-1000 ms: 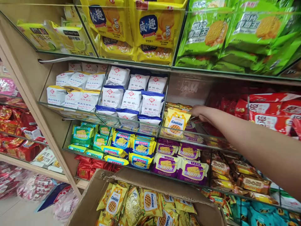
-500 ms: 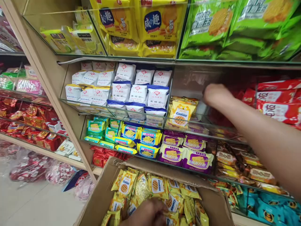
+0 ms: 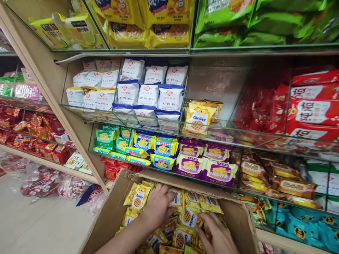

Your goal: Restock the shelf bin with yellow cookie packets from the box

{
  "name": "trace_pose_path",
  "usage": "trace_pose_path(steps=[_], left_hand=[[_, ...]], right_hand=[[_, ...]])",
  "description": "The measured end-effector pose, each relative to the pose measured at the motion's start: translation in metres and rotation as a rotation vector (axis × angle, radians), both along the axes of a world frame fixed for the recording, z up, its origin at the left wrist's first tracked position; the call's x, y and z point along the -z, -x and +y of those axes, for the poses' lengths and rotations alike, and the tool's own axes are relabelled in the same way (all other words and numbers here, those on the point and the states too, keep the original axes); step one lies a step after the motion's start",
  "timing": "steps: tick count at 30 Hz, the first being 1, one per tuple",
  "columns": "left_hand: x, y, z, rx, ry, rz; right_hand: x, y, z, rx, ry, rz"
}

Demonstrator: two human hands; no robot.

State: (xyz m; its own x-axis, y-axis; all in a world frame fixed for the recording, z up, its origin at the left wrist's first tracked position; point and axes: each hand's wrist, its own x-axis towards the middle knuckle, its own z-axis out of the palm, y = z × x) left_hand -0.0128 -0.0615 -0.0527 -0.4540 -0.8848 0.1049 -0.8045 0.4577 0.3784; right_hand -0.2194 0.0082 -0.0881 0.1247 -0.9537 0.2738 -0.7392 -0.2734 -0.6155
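Observation:
A cardboard box [image 3: 239,215] full of small yellow cookie packets [image 3: 189,217] stands in front of me. My left hand [image 3: 159,204] is inside it, resting over the packets toward the far left. Its fingers are bent but its thumb stands apart; part of a packet beneath is hidden. At the box's right side, my right hand [image 3: 215,231] has its fingers apart, touching or just over the packets. Behind the box, a few matching cookie packets [image 3: 198,117] stand upright at the left of a glass-fronted shelf compartment [image 3: 212,81].
White biscuit packets [image 3: 148,95] fill compartments to the left, and red packs [image 3: 315,109] sit to the right. Below are purple soda biscuit packets [image 3: 206,165]. A glass shelf edge [image 3: 212,132] runs above the box. Bagged goods [image 3: 39,181] lie on the floor at left.
My right hand has come down from the shelf compartment into the box. My left hand has moved up toward the box's far side. The view has shifted slightly.

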Motion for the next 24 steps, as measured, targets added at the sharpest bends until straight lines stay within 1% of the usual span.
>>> trace_pose_path(steps=[2, 5, 7, 10, 12, 13, 15, 17, 19, 21, 22, 24], left_hand=[[-0.001, -0.003, 0.001, 0.025, -0.013, 0.020], [-0.004, -0.011, 0.006, 0.069, -0.039, 0.073], [-0.004, -0.015, 0.012, 0.094, -0.070, 0.116], [-0.003, -0.016, 0.023, 0.136, -0.121, 0.177], [-0.002, -0.014, 0.031, 0.157, -0.147, 0.246], [-0.001, -0.012, 0.035, 0.154, -0.168, 0.322], [-0.002, -0.006, 0.043, 0.108, -0.255, 0.570], [-0.006, 0.001, 0.048, 0.008, -0.404, 0.882], [-0.011, 0.007, 0.051, -0.092, -0.581, 1.100], [-0.018, 0.012, 0.050, -0.143, -0.729, 1.182], [-0.022, 0.014, 0.050, -0.153, -0.774, 1.192], [-0.029, 0.015, 0.048, -0.161, -0.803, 1.216]], right_hand=[[0.005, -0.002, -0.004, 0.042, -0.024, -0.084], [0.005, -0.013, -0.003, 0.081, -0.089, -0.251], [0.007, -0.022, -0.002, 0.107, -0.194, -0.393], [0.012, -0.035, 0.000, 0.113, -0.428, -0.677], [0.010, -0.038, 0.001, 0.126, -0.516, -0.864], [0.007, -0.039, 0.003, 0.141, -0.528, -0.938], [-0.005, -0.038, 0.007, 0.176, -0.502, -1.063], [-0.020, -0.036, 0.011, 0.201, -0.467, -1.163], [-0.033, -0.035, 0.015, 0.200, -0.450, -1.208], [-0.042, -0.034, 0.018, 0.167, -0.446, -1.207], [-0.045, -0.034, 0.019, 0.149, -0.444, -1.200], [-0.048, -0.033, 0.020, 0.129, -0.420, -1.196]])
